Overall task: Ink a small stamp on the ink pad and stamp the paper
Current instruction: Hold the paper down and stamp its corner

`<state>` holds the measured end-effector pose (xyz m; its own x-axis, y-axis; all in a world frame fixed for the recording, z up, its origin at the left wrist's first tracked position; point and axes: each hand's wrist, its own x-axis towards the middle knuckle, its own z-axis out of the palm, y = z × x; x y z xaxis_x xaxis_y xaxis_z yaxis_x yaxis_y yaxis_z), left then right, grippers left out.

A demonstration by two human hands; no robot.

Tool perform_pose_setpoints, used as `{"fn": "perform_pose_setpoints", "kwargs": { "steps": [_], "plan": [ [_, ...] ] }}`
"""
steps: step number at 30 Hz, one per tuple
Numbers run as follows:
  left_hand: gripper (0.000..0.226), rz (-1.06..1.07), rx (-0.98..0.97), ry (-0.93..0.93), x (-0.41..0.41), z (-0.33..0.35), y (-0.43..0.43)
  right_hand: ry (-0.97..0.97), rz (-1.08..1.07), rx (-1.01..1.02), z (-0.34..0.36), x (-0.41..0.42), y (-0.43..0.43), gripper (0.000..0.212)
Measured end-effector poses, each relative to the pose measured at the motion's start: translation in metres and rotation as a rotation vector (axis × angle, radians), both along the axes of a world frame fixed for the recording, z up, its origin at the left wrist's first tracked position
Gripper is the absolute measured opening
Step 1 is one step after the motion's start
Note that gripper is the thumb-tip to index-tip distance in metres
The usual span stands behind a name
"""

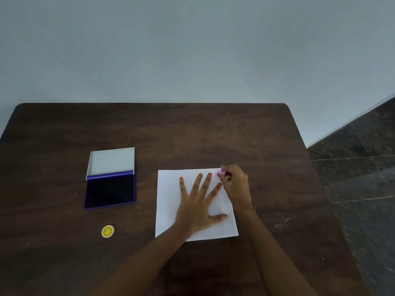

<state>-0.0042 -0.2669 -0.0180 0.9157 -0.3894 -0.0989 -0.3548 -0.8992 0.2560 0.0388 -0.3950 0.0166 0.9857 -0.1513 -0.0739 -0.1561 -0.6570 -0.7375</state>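
Dark wooden table carries an open ink pad, white paper and yellow round cap

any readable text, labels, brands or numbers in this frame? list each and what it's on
None readable.
Yellow round disc: a face-like picture, no legible letters.
Ink pad and its open lid: no print visible.
Paper: blank where visible.
Pink stamp in right hand: too small to tell.
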Motion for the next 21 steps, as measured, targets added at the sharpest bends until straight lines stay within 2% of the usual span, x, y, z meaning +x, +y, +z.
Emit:
{"fn": "perform_pose_setpoints", "kwargs": {
  "steps": [9,21],
  "plan": [
    [0.089,0.001,-0.006,-0.005,0.000,-0.001,0.001,0.007,-0.012,-0.095,0.001,0.003,0.007,0.019],
    [0.090,-0.002,-0.011,0.014,0.001,0.000,0.001,-0.007,-0.051,-0.096,0.000,-0.001,0.012,0.019]
  ]
}}
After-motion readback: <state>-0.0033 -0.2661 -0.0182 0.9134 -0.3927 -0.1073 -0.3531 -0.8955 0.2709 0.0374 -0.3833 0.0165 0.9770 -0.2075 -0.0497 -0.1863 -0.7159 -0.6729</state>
